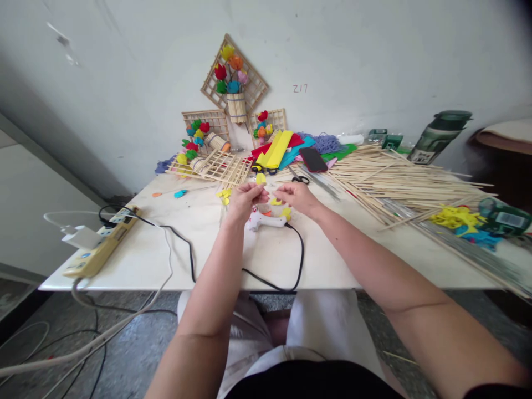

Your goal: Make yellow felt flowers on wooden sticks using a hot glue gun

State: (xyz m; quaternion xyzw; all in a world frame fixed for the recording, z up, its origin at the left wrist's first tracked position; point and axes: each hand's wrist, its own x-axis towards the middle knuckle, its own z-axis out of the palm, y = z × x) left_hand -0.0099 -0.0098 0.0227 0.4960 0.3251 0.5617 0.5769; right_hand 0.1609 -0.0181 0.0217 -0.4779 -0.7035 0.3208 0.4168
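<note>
Near the middle of the table, my left hand (248,198) is closed in a pinch on a small yellow piece (260,178), which stands up above its fingertips. Just to the right, my right hand (297,198) has its thumb and fingers pressed together; anything between them is too small to make out. A white glue gun (266,220) lies on the table below both hands, its black cord looping toward the front edge. Yellow cut pieces (224,195) lie beside my left hand, and more (285,213) lie under my right hand.
Flower-decorated stick lattices (235,72) stand at the back. Coloured sheets (276,149), a phone (313,160) and black-handled scissors (301,179) lie behind my hands. Thin sticks (386,177) and a bottle (440,136) are at right. A power strip (102,246) with cables sits at left.
</note>
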